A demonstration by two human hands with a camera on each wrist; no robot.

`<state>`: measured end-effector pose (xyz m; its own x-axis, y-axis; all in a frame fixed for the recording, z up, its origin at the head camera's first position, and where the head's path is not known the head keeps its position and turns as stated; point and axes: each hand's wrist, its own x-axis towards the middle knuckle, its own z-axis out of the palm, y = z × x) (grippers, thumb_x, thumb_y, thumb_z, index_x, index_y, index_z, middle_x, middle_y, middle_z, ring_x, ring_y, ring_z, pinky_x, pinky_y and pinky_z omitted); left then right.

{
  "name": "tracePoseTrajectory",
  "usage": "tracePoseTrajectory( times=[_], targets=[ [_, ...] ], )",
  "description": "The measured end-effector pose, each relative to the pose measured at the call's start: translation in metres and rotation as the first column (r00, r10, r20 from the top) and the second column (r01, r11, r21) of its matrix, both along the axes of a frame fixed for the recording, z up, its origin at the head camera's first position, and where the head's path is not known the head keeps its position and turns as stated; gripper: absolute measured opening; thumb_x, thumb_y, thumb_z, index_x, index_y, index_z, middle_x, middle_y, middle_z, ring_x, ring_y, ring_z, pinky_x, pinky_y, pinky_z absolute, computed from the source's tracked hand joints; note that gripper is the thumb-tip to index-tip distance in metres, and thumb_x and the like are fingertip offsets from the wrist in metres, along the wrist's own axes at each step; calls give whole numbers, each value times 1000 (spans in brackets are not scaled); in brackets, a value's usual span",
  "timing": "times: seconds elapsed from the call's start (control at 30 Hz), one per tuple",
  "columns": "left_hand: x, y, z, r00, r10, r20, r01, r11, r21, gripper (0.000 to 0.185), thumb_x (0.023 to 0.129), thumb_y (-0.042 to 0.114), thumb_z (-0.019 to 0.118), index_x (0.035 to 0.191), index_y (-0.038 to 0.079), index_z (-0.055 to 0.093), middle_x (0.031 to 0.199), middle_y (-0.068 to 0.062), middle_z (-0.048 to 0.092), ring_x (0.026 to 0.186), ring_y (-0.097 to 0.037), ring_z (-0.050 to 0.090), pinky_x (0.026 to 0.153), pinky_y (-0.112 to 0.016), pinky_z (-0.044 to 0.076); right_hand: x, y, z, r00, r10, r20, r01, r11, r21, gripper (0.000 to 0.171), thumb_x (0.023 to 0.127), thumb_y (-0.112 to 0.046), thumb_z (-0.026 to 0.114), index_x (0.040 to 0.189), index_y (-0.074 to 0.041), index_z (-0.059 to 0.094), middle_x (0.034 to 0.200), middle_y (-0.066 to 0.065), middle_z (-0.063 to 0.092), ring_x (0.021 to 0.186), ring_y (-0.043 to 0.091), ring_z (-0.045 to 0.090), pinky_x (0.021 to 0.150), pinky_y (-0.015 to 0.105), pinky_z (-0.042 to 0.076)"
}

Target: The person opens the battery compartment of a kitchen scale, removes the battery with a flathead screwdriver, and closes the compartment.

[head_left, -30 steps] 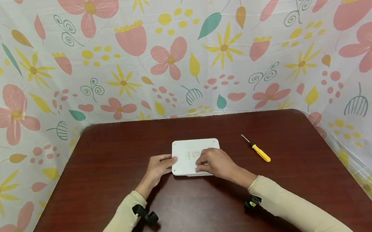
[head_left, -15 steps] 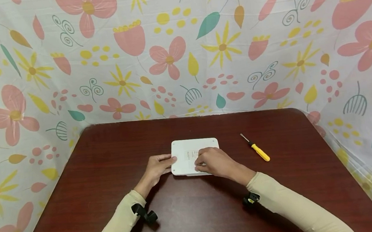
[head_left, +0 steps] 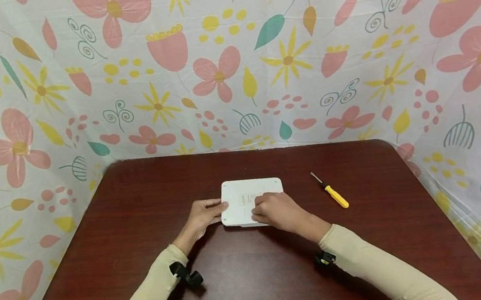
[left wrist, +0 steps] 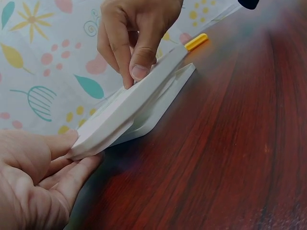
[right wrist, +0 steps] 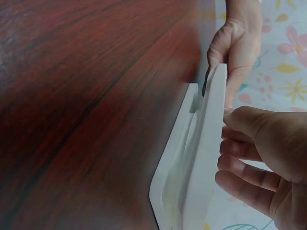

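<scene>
So, you have a flat white plastic device (head_left: 245,199) lying face down at the middle of the bench (head_left: 146,257), its paper label (head_left: 249,200) facing up. Your left hand (head_left: 203,216) pinches its 9 o'clock edge, thumb on top and fingers curled beneath, as the left wrist view shows. Your right hand (head_left: 276,208) rests over the 5 o'clock part of the casing, fingers bent, with a fingertip (left wrist: 139,72) pressing on the near edge of the upper panel (left wrist: 129,103).

As far as the work goes, I judge it to be at the prying stage. The wrist views show the casing as two layers: the upper panel stands a little off the lower shell (right wrist: 168,191), with a gap open along the near edge. The two parts are not separate, though; they meet toward the far side, and I cannot tell whether clips hold them there. What is left, by my reading, is to free the rest of the seam and lift the panel away.

The yellow-handled screwdriver (head_left: 331,196) lies at 3 o'clock from the device, well apart from it, with neither hand on it. Small corner holes show on the casing; whether they hold screws is too small to tell.
</scene>
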<state>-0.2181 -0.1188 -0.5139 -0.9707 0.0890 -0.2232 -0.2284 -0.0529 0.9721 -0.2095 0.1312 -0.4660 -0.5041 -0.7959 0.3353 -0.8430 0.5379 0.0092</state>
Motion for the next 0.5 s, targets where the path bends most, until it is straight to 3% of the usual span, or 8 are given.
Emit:
tracePoseTrajectory(
  times=[0.13,0.37,0.5],
  targets=[
    [0,0,0,1000,6,-1,-6,1000,6,36,93,0,73,123,-18,64,110,-29,72,85,-20,72,78,-36,64,1,1,-1,998,20,-57,-19,1000,5,20,91,-18,77,72,-20,72,70,-5,56,63,12,54,51,28,50],
    [0,0,0,1000,7,0,-6,1000,5,36,93,1,74,122,-18,64,110,-29,72,85,-20,73,79,-36,64,2,1,-3,998,21,-63,-21,1000,3,21,92,-17,75,72,-20,72,69,-6,55,61,10,53,50,27,50],
    [0,0,-1,1000,4,-9,-4,1000,6,36,93,2,74,122,-18,65,110,-28,72,86,-20,72,79,-36,64,1,2,-4,991,42,-131,-42,999,3,21,90,-17,76,71,-19,69,69,-5,54,61,11,54,49,27,49]
  ],
)
